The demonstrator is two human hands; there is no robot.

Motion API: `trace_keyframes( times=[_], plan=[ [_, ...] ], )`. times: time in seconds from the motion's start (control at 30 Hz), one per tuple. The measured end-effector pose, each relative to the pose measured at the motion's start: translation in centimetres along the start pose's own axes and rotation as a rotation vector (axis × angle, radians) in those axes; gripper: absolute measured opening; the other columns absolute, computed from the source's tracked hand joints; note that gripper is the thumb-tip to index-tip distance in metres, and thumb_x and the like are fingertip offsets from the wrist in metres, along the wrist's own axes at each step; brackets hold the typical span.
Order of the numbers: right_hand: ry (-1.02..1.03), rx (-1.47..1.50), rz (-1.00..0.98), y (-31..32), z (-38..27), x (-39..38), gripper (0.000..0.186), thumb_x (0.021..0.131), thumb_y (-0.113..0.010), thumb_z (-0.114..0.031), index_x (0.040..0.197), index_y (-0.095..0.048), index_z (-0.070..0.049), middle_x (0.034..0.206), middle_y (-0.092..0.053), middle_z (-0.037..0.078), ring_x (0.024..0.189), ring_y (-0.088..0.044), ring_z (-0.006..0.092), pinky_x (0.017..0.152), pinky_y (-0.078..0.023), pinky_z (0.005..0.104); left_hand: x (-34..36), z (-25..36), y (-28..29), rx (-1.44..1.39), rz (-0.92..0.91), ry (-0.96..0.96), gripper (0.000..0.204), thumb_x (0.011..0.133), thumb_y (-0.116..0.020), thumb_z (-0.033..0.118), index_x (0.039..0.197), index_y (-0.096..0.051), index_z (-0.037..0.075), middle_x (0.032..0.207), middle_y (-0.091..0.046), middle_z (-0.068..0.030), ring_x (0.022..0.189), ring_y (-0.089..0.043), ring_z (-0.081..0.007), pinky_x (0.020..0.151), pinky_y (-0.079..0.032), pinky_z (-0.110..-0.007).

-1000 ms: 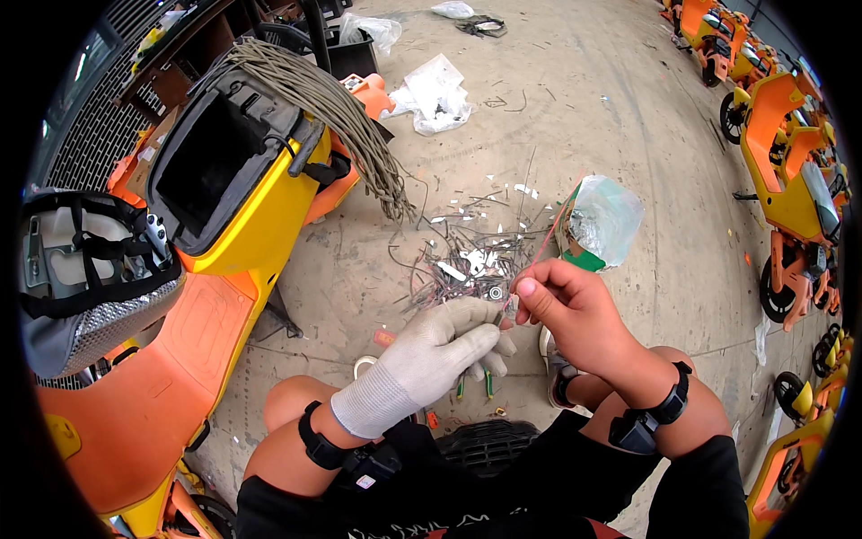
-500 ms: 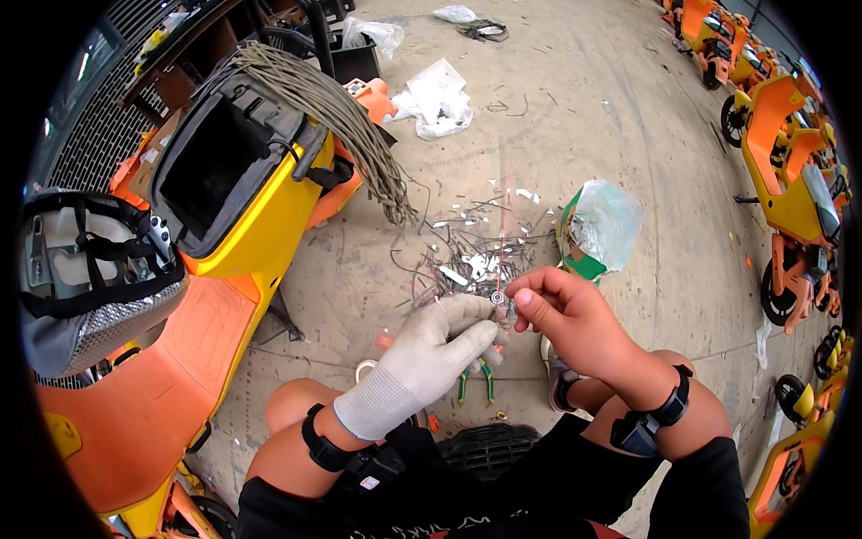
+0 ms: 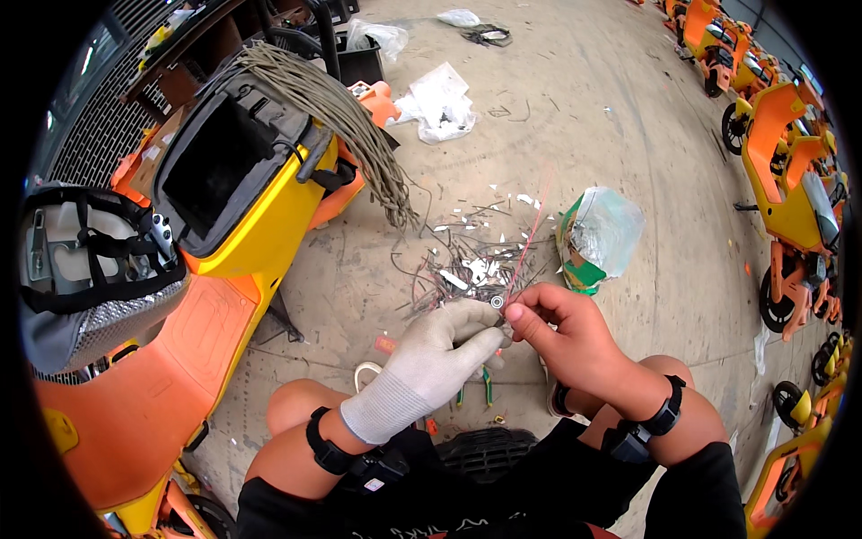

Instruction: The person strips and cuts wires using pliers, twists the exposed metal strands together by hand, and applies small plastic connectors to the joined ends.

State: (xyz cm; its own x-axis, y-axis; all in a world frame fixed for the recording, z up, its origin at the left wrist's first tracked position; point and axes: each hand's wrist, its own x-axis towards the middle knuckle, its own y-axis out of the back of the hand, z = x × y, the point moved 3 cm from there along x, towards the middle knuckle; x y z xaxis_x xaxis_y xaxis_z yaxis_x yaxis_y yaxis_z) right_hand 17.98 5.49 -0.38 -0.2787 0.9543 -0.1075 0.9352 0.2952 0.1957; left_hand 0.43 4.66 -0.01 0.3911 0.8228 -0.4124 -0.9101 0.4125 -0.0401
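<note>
Two hands in work, both low over the floor (image 3: 691, 269), fingertips just beside each other.

Left hand (image 3: 435, 355): one pale knit glove, fingers curled in, thumb close to the forefinger. Can't tell whether that grip has anything in it; fingertips too small and partly hidden.

Right hand (image 3: 570, 334): bare, grip closed, thumb and forefinger pinching one thin red strand (image 3: 528, 247). Strand runs up and slightly right from the fingertips, over the scrap, between the hands and the bag. Count: 1.

Two black wrist straps, one per arm.

Under the strand: one scrap pile (image 3: 449, 269), dark wire offcuts plus white bits, too many to count. One round ringed part (image 3: 496, 303) at its near edge, just above the left fingertips.

One pair of pliers (image 3: 488, 384), two green handles showing below the left hand. One red piece (image 3: 386, 344) left of the glove.

One green-and-clear bag (image 3: 606, 234) right of the pile, apart from it.

Left side: one yellow-orange scooter (image 3: 260, 238), one bundle of grey-brown cable (image 3: 319, 108) draped over it.

Right edge: several more scooters (image 3: 777, 162), overlapping, no firm count.
</note>
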Motion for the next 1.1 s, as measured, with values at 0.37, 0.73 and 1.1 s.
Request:
trace_keyframes(
  times=[0.37,0.73,1.1],
  plan=[
    [-0.118,0.209,-0.01,-0.1,-0.3,-0.3,0.023,0.1,-0.064,-0.02,0.102,-0.066,0.002,0.079,-0.065,0.001,0.069,-0.056,0.0051,0.063,-0.047,0.0219,-0.4,0.7,-0.1,0.014,0.001,-0.014,0.026,0.1,-0.056,0.015,0.118,-0.06,-0.004,0.099,-0.071,-0.0078,0.08,-0.068,-0.0112,0.069,-0.053,-0.025],
    [-0.12,0.296,-0.111,0.1,-0.5,-0.1,0.022,0.102,-0.061,-0.021,0.1,-0.065,0.001,0.087,-0.067,0.001,0.073,-0.055,0.005,0.067,-0.047,0.022,-0.4,-0.1,0.1,-0.18,-0.135,-0.009,0.024,0.103,-0.052,0.015,0.118,-0.057,-0.003,0.099,-0.068,-0.0064,0.082,-0.068,-0.0127,0.069,-0.054,-0.025],
    [-0.086,0.301,-0.104,0.0,-0.1,-0.2,0.019,0.102,-0.061,-0.017,0.109,-0.063,0.0,0.089,-0.065,-0.001,0.076,-0.056,0.0042,0.068,-0.048,0.0216,-0.3,0.2,-0.1,-0.145,-0.089,0.0,0.022,0.103,-0.052,0.015,0.115,-0.058,-0.002,0.099,-0.067,-0.0056,0.082,-0.068,-0.0115,0.07,-0.055,-0.025]
  ],
)
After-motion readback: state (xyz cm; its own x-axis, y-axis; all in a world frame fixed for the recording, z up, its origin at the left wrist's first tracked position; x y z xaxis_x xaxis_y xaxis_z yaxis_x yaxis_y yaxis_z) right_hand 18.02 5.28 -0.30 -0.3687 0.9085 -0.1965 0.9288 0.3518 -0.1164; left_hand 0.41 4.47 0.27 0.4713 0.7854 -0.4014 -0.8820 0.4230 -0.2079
